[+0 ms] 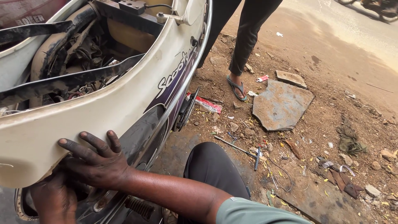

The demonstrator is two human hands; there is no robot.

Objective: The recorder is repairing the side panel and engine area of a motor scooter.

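Two hands are working at the cream plastic scooter body panel [103, 112]: the right hand [97, 159] is lying flat, fingers spread, against its lower edge; the left hand [54, 199] is reaching beneath, grip hidden. Tangled wires [87, 54] are filling the opened body.

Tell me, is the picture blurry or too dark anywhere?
Head view: daylight, mostly sharp; the right hand on the cream scooter panel is clear, the left hand sits in shadow beneath, the road at top right looks bright and washed out, and the top-right corner is blurred.
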